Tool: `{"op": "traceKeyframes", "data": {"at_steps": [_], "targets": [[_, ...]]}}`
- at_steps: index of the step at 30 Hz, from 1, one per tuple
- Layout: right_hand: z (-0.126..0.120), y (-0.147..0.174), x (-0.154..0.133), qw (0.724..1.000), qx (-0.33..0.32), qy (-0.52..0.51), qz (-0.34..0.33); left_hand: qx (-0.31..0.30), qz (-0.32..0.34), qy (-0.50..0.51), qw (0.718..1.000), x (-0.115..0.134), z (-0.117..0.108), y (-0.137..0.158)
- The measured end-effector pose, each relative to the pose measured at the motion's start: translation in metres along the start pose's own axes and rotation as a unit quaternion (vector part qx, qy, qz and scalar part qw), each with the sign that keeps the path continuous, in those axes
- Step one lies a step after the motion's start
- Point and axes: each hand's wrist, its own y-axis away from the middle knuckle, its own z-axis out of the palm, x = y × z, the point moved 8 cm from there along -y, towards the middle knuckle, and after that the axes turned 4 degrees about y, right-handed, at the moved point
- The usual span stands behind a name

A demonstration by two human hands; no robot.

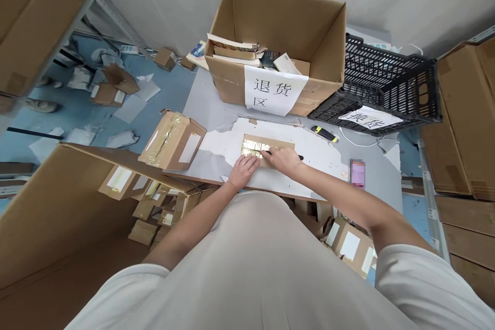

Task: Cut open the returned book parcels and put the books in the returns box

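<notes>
A flat brown cardboard package [286,143] with shiny tape across its top lies on the white, worn sheet on the table. My right hand [284,160] is closed around a knife [301,158] with a black handle, its working end pointing left over the tape. Whether the blade has gone through the tape is too small to tell. Fingers stretched out, my left hand [244,170] rests on the package's near left edge. Behind my right hand a yellow and black utility knife [325,134] lies on the table.
A large carton [325,62] of books and a black plastic crate [390,93] stand at the back. To the left sits a taped box [172,139]. A phone-like pink item [358,174] lies at right. An open carton [77,216] full of boxes flanks the table's left front.
</notes>
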Motion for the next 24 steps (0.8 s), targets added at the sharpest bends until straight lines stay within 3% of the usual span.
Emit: {"op": "traceKeyframes", "data": {"at_steps": [10, 16, 19, 21, 22, 24], "targets": [[0.05, 0.095, 0.072, 0.994, -0.03, 0.016, 0.104, -0.001, -0.021, -0.011, 1.0, -0.001, -0.002, -0.011], [0.066, 0.126, 0.088, 0.99, 0.006, -0.035, 0.133, -0.017, -0.025, 0.001, 1.0, -0.003, -0.005, -0.015], [0.083, 0.144, 0.1, 0.977, 0.055, -0.116, 0.172, -0.029, -0.026, -0.009, 0.999, 0.001, -0.011, -0.018], [0.1, 0.153, 0.107, 0.942, 0.103, -0.246, 0.205, -0.041, -0.026, -0.015, 0.999, 0.003, -0.016, -0.023], [0.111, 0.154, 0.109, 0.907, 0.124, -0.335, 0.224, -0.048, -0.025, -0.017, 0.998, 0.005, -0.019, -0.028], [0.136, 0.149, 0.106, 0.804, 0.145, -0.516, 0.258, -0.06, -0.019, -0.019, 0.998, 0.006, -0.023, -0.04]]}}
